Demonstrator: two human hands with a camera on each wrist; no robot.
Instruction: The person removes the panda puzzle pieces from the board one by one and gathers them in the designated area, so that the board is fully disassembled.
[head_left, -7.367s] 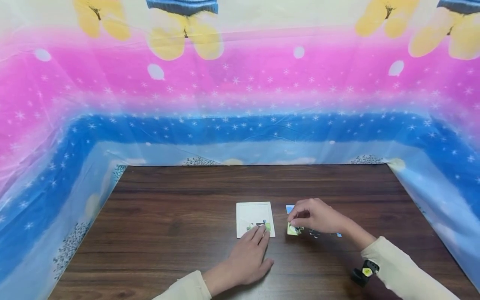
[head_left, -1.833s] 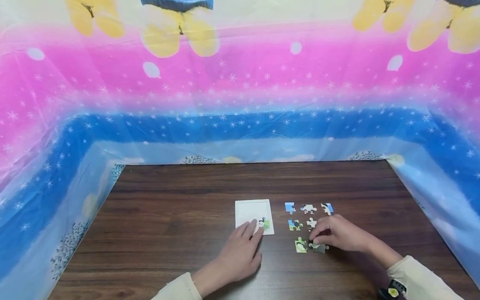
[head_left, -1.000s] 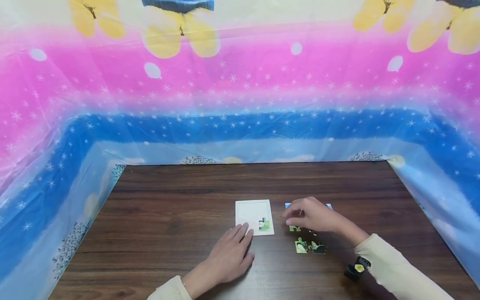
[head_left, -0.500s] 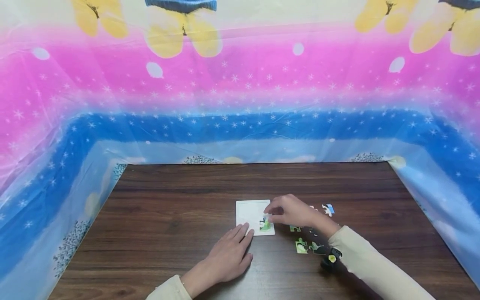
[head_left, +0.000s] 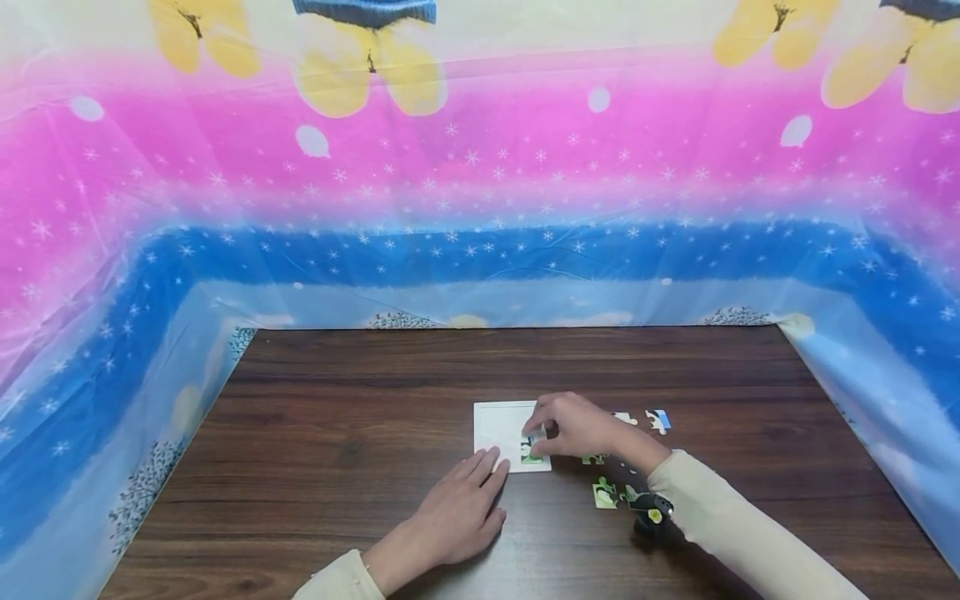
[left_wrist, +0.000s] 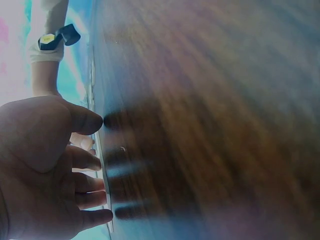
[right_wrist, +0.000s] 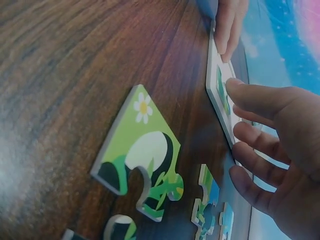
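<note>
A white puzzle tray [head_left: 495,421] lies on the table. In its lower right corner sits a green puzzle piece [head_left: 526,454]. My right hand [head_left: 577,427] reaches over the tray's right side, thumb and index finger curled and pinching at this piece; the hand covers part of it. In the right wrist view the thumb touches the green piece [right_wrist: 219,82], with the other fingers bent beside it. My left hand [head_left: 461,510] lies with fairly straight fingers, their tips resting on the tray's lower edge.
Loose puzzle pieces lie right of the tray, among them one with a daisy [right_wrist: 142,135] and a blue-and-white one [head_left: 658,421]. My right forearm hides some. A patterned cloth [head_left: 480,250] surrounds the wooden table [head_left: 360,392].
My right hand has left the loose pieces, which it touched nearly two seconds ago, and moved left onto the tray. The left fingertips have drawn back from the placed piece to the tray's lower edge.
</note>
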